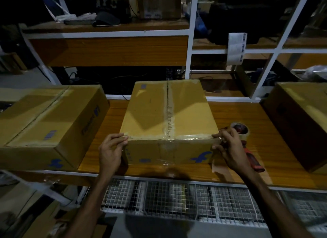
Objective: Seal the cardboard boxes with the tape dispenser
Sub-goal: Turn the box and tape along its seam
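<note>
The middle cardboard box [150, 112] stands on the wooden table [235, 113], with clear tape along its top seam and across its near top edge. My left hand [111, 149] presses the tape end [126, 137] onto the near left corner, thumb on top and fingers on the side. At the near right corner my right hand [230, 147] pinches the tape [194, 136] between thumb and fingers. The tape dispenser [240, 128], with a clear roll and a red handle, lies on the table just behind my right hand.
A second cardboard box [44, 120] sits to the left and a third one [299, 120] at the right edge. A white-framed shelf [190, 43] with clutter rises behind the table. A wire mesh panel [177, 198] hangs below the table's front edge.
</note>
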The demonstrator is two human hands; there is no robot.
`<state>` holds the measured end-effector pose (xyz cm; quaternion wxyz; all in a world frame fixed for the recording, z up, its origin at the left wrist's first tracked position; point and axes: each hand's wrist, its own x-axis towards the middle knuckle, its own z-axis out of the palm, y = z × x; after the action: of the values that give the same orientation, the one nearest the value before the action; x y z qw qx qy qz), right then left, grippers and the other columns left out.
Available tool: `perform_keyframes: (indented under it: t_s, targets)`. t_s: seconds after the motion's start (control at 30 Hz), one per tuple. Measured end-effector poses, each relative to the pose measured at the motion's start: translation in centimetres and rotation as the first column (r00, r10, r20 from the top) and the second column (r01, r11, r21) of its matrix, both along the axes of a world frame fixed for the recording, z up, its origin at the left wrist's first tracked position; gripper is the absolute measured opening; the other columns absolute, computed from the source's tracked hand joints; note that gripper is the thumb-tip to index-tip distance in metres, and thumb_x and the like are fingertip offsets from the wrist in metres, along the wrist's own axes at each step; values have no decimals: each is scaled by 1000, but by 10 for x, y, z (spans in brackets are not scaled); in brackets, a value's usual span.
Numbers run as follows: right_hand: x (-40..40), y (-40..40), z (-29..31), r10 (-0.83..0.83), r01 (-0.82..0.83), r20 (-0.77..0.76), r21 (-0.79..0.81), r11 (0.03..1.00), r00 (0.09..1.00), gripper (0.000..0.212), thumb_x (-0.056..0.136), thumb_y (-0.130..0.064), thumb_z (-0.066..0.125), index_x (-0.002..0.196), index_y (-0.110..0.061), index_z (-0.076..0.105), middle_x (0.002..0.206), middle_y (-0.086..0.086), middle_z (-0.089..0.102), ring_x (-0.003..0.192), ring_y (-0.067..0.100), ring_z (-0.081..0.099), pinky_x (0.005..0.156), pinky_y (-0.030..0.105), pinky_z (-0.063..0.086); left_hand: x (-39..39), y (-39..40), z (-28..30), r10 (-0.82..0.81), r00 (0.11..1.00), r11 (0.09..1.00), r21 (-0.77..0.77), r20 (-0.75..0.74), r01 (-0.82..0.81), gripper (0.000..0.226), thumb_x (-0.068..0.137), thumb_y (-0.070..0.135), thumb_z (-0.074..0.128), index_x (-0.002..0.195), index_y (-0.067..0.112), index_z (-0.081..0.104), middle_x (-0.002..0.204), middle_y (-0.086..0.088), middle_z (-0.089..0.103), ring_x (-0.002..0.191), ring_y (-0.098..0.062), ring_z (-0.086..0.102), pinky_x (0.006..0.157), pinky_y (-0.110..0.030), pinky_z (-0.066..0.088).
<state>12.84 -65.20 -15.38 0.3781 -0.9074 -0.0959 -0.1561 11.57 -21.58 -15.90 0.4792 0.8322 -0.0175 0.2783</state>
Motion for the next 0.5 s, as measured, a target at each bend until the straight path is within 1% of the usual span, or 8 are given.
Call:
perform_keyframes:
  t_s: [0.03, 0.1, 0.23, 0.33, 0.4, 0.43, 0.47, 0.5]
  targets:
    - [-2, 0, -3, 3, -2, -8, 21, 1000, 1000, 34, 91, -1, 78, 119, -19, 67, 119, -2, 45, 110, -14, 47, 86, 1, 45, -1, -2, -1, 11, 1000, 1000, -17, -1, -11, 23, 91, -3, 73, 108, 12, 80, 118, -3, 69, 112, -16, 66, 94, -21, 56]
    - [-3, 0, -6, 3, -2, -14, 49, 999, 1000, 38, 92, 3, 76, 121, -21, 66, 120, -5, 46, 114, -17, 47, 86, 2, 47, -2, -6, -4, 39, 999, 998, -49, -5, -39, 24, 93, -4, 72, 110, 11, 79, 119, -3, 68, 113, -15, 66, 95, -21, 56]
    - [-3, 2, -4, -4, 5, -13, 55, 998, 1000, 35, 90, 7, 76, 118, -11, 66, 119, -3, 48, 111, -17, 48, 85, 2, 46, -5, -14, -7, 76, 997, 991, -105, -18, -78, 23, 95, -2, 70, 111, 13, 78, 121, -2, 69, 114, -12, 65, 96, -24, 56]
    - [0, 4, -3, -28, 28, -1, 6, 1000, 1000, 34, 87, 3, 81, 113, -12, 65, 118, -1, 52, 102, -4, 50, 84, 8, 48, -6, -16, -8, 91, 996, 989, -113, -13, -92, 25, 96, -2, 69, 110, 17, 77, 123, -2, 69, 115, -12, 64, 96, -26, 54]
    - [3, 4, -2, -39, 39, -18, -7, 999, 999, 36, 84, 0, 84, 110, -17, 65, 116, -1, 55, 107, 11, 55, 87, 20, 51, -6, -18, -9, 97, 995, 987, -126, -16, -98, 26, 96, -2, 69, 110, 17, 78, 124, -3, 69, 116, -14, 64, 97, -30, 54]
    - [3, 5, 0, -41, 41, -28, -1, 999, 999, 37, 83, 0, 84, 108, -18, 64, 115, -1, 56, 108, 15, 57, 85, 24, 52, -7, -19, -9, 101, 995, 985, -138, -22, -103, 26, 96, -3, 68, 110, 17, 78, 124, -3, 69, 116, -14, 64, 98, -31, 55]
    - [3, 5, 2, -45, 45, -31, 1, 999, 999, 35, 84, 1, 84, 108, -17, 65, 114, 0, 57, 107, 17, 59, 84, 21, 50, -8, -21, -8, 108, 994, 983, -149, -28, -111, 26, 96, -3, 68, 110, 17, 78, 124, -2, 69, 116, -14, 64, 98, -33, 55]
    - [1, 7, 4, -51, 51, -25, -3, 999, 998, 34, 84, 2, 83, 110, -14, 67, 114, 0, 57, 105, 17, 58, 81, 15, 47, -8, -22, -7, 116, 993, 980, -157, -33, -120, 27, 95, -4, 68, 110, 17, 77, 124, -2, 69, 116, -14, 64, 99, -35, 56]
